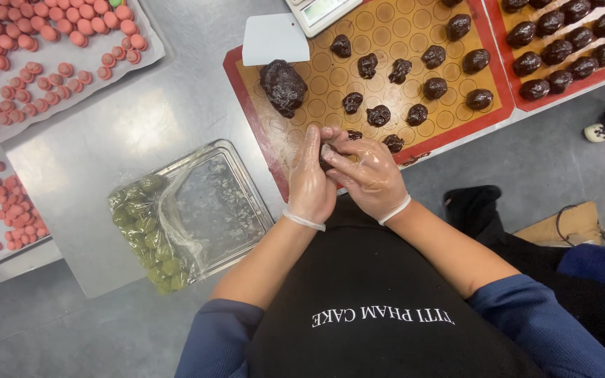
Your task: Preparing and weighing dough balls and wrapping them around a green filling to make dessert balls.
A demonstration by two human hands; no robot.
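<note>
Head cam: my hands, left (pixel 311 178) and right (pixel 372 175), are cupped round one dark ball (pixel 328 155), about a dozen portions (pixel 400 70) on the mat (pixel 295 140), big lump (pixel 283 87) left.

A broad strip of bare steel table (pixel 141 119) is left open between the pink shells (pixel 29 77) toward the far left corner and the brown baking mat (pixel 267 140) — passage there is unhindered. Near the front edge, the way is blocked by a glass tray (pixel 239 189) of green balls (pixel 148 238). On the mat, room is narrowed by dark dough pieces (pixel 400 70), a large dough lump (pixel 283 87) and a white scraper (pixel 274 38).
</note>
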